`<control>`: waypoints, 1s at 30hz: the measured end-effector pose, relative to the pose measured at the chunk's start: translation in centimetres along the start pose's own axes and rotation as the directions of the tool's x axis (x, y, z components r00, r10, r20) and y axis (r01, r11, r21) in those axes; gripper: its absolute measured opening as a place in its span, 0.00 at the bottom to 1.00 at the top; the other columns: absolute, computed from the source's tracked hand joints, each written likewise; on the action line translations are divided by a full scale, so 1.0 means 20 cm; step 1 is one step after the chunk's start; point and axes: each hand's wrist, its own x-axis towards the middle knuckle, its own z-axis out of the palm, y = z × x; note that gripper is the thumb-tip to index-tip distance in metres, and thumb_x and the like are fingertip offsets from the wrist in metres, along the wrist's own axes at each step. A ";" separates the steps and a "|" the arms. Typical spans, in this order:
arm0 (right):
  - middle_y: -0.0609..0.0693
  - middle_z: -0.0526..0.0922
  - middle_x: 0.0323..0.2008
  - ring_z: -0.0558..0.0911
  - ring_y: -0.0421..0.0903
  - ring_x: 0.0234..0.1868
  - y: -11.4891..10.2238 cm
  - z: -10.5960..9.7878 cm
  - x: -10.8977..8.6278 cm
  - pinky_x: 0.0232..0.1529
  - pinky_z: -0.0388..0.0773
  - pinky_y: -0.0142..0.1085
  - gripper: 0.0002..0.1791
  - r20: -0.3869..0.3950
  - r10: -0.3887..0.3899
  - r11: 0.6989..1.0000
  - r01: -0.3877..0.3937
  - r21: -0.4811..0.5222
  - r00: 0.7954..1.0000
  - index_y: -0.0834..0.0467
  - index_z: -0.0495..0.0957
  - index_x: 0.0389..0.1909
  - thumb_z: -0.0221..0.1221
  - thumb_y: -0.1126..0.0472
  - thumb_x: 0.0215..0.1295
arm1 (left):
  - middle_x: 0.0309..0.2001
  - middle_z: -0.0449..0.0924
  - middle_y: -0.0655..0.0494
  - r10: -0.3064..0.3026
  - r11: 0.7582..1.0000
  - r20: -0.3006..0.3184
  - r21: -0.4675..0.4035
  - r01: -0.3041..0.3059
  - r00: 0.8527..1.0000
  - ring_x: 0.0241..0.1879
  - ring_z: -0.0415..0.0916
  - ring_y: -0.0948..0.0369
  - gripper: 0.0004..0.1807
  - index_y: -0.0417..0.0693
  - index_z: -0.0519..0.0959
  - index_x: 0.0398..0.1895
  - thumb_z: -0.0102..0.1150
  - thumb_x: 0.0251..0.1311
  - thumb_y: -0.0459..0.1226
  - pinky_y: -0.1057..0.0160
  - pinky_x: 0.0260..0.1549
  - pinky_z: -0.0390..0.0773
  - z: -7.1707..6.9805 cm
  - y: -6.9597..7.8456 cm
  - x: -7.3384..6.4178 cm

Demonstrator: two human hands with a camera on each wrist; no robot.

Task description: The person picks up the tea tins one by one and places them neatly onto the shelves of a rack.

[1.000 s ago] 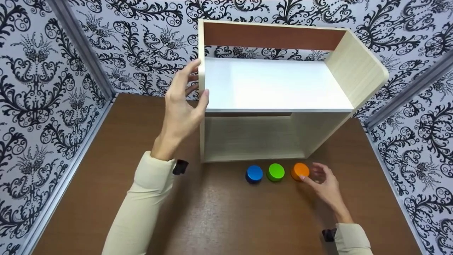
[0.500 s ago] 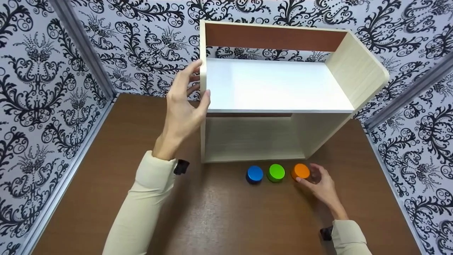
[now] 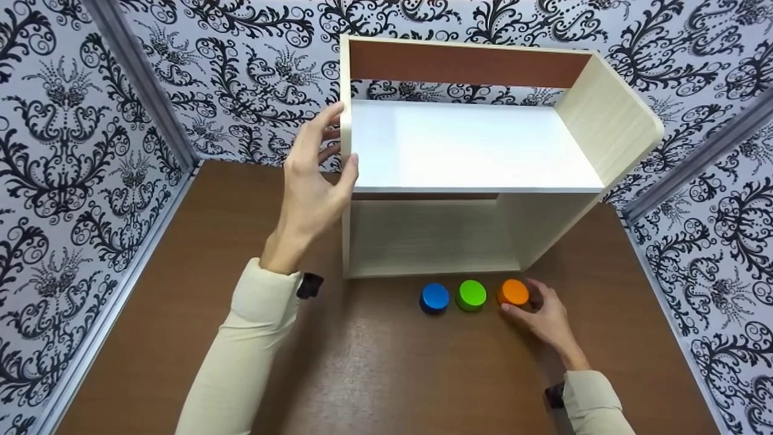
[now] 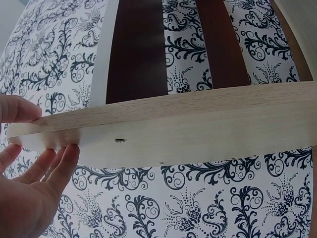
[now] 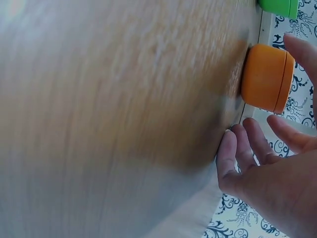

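My left hand (image 3: pixel 309 184) grips the front edge of the left side panel (image 3: pixel 346 78) of a small pale wood shelf unit. In the left wrist view the thumb lies on one face of that panel (image 4: pixel 198 111) and the fingertips press the other. My right hand (image 3: pixel 548 320) is spread around a round orange lidded jar (image 3: pixel 513 292) on the table. The right wrist view shows a gap between the fingers and the orange jar (image 5: pixel 266 77), with the thumb close to its lid. A green jar (image 3: pixel 471 295) and a blue jar (image 3: pixel 434 298) stand in a row left of it.
The unit has a white middle board (image 3: pixel 477 145), a brown back strip (image 3: pixel 471 62) and a lower compartment (image 3: pixel 429 235). It stands on the brown table (image 3: pixel 386 374) just behind the jars. Patterned walls (image 3: pixel 241 72) enclose the back and sides.
My right hand has shifted slightly left and its thumb has slid lower along the front of the orange jar. The left hand keeps its hold, and the jars stay in place.
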 end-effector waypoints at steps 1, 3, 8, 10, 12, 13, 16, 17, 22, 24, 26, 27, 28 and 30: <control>0.69 0.72 0.59 0.75 0.63 0.58 0.00 0.00 0.00 0.64 0.74 0.57 0.46 0.000 -0.001 1.000 0.001 -0.007 1.000 0.69 0.64 0.70 0.75 0.53 0.56 | 0.56 0.75 0.42 -0.001 1.000 -0.002 0.000 0.001 1.000 0.53 0.78 0.55 0.33 0.38 0.69 0.69 0.61 0.57 0.23 0.64 0.50 0.85 0.00 0.00 0.00; 0.69 0.72 0.58 0.75 0.63 0.57 0.00 0.01 0.00 0.63 0.74 0.57 0.47 -0.003 -0.003 1.000 0.003 -0.022 1.000 0.68 0.65 0.70 0.76 0.53 0.55 | 0.56 0.75 0.42 -0.002 1.000 -0.003 -0.002 0.002 1.000 0.53 0.78 0.55 0.33 0.39 0.70 0.69 0.61 0.57 0.23 0.63 0.50 0.85 0.00 0.00 0.00; 0.68 0.71 0.56 0.73 0.64 0.56 -0.01 0.01 0.02 0.63 0.73 0.59 0.47 -0.004 -0.007 0.998 0.006 -0.055 1.000 0.68 0.66 0.69 0.76 0.51 0.54 | 0.56 0.75 0.43 0.004 1.000 -0.008 -0.005 -0.004 1.000 0.53 0.78 0.55 0.33 0.39 0.70 0.69 0.61 0.57 0.23 0.63 0.50 0.85 0.00 0.00 0.00; 0.69 0.71 0.56 0.73 0.64 0.56 -0.01 0.02 0.02 0.63 0.72 0.59 0.48 -0.005 -0.004 0.998 0.004 -0.064 1.000 0.68 0.67 0.69 0.76 0.50 0.53 | 0.56 0.75 0.43 0.006 1.000 -0.008 -0.005 -0.006 1.000 0.53 0.78 0.55 0.33 0.39 0.70 0.69 0.61 0.57 0.23 0.63 0.49 0.85 0.00 0.00 0.00; 0.69 0.72 0.55 0.73 0.64 0.56 -0.01 0.02 0.02 0.62 0.72 0.59 0.48 -0.004 0.000 0.997 -0.001 -0.073 1.000 0.68 0.67 0.70 0.76 0.50 0.53 | 0.56 0.75 0.42 0.008 1.000 -0.007 -0.004 -0.008 1.000 0.53 0.78 0.55 0.33 0.39 0.70 0.69 0.61 0.57 0.23 0.63 0.49 0.85 0.00 0.00 0.00; 0.69 0.72 0.55 0.73 0.64 0.55 -0.01 0.02 0.02 0.62 0.72 0.59 0.48 -0.004 0.003 0.997 -0.003 -0.076 1.000 0.68 0.67 0.70 0.76 0.50 0.53 | 0.56 0.75 0.42 0.009 1.000 -0.006 -0.005 -0.009 1.000 0.53 0.78 0.54 0.33 0.39 0.70 0.69 0.61 0.57 0.23 0.63 0.49 0.85 0.00 0.00 0.00; 0.69 0.72 0.54 0.73 0.64 0.54 -0.01 0.03 0.03 0.61 0.72 0.59 0.47 -0.007 -0.005 0.996 0.004 -0.092 1.000 0.68 0.67 0.69 0.76 0.51 0.53 | 0.55 0.75 0.42 0.012 1.000 -0.005 -0.007 -0.012 1.000 0.53 0.78 0.54 0.33 0.38 0.70 0.69 0.61 0.57 0.23 0.63 0.49 0.85 0.00 0.00 0.00; 0.69 0.73 0.54 0.73 0.64 0.54 -0.01 0.03 0.03 0.61 0.72 0.60 0.47 -0.009 -0.009 0.995 0.008 -0.095 1.000 0.68 0.68 0.69 0.76 0.51 0.53 | 0.56 0.75 0.42 0.013 1.000 -0.005 -0.008 -0.013 1.000 0.53 0.78 0.53 0.33 0.38 0.70 0.68 0.61 0.57 0.23 0.63 0.49 0.85 0.00 0.00 0.00; 0.70 0.73 0.53 0.71 0.67 0.54 -0.01 0.03 0.04 0.62 0.67 0.64 0.44 -0.017 -0.029 0.994 0.027 -0.110 0.999 0.70 0.70 0.66 0.76 0.51 0.54 | 0.55 0.75 0.42 0.010 1.000 -0.003 -0.011 -0.010 1.000 0.52 0.78 0.54 0.33 0.38 0.70 0.68 0.61 0.56 0.22 0.63 0.49 0.85 0.00 0.00 0.00; 0.70 0.73 0.53 0.71 0.68 0.55 -0.01 0.04 0.04 0.62 0.65 0.65 0.44 -0.017 -0.030 0.993 0.028 -0.115 0.999 0.71 0.70 0.66 0.76 0.51 0.55 | 0.56 0.75 0.42 0.007 1.000 -0.002 -0.010 -0.007 1.000 0.52 0.78 0.54 0.33 0.38 0.70 0.68 0.61 0.56 0.22 0.63 0.49 0.85 0.00 0.00 0.00; 0.71 0.72 0.53 0.70 0.68 0.55 -0.01 0.04 0.04 0.62 0.65 0.65 0.43 -0.018 -0.031 0.993 0.029 -0.118 0.999 0.71 0.71 0.65 0.76 0.51 0.55 | 0.56 0.75 0.42 0.003 1.000 0.000 -0.008 -0.003 1.000 0.52 0.78 0.54 0.33 0.38 0.70 0.69 0.61 0.57 0.23 0.63 0.49 0.85 0.00 0.00 0.00; 0.70 0.72 0.53 0.70 0.68 0.55 0.00 0.04 0.04 0.62 0.65 0.65 0.43 -0.018 -0.032 0.992 0.030 -0.119 0.999 0.71 0.71 0.65 0.75 0.51 0.55 | 0.56 0.75 0.42 0.001 1.000 0.000 -0.007 -0.001 1.000 0.52 0.78 0.54 0.33 0.39 0.70 0.69 0.61 0.57 0.23 0.63 0.49 0.85 0.00 0.00 0.00; 0.70 0.72 0.53 0.70 0.68 0.55 0.00 0.04 0.04 0.62 0.66 0.65 0.42 -0.020 -0.033 0.992 0.031 -0.119 0.999 0.71 0.71 0.65 0.75 0.52 0.55 | 0.56 0.75 0.42 -0.002 1.000 0.000 -0.006 0.002 1.000 0.52 0.78 0.54 0.33 0.38 0.70 0.69 0.61 0.57 0.23 0.63 0.49 0.85 0.00 0.00 0.00; 0.70 0.73 0.52 0.71 0.67 0.54 0.00 0.04 0.04 0.61 0.67 0.64 0.41 -0.024 -0.039 0.992 0.036 -0.119 0.999 0.71 0.72 0.64 0.75 0.52 0.56 | 0.56 0.75 0.42 -0.006 1.000 0.002 -0.005 0.006 1.000 0.53 0.78 0.54 0.33 0.39 0.70 0.69 0.61 0.57 0.23 0.63 0.50 0.85 0.00 0.00 0.00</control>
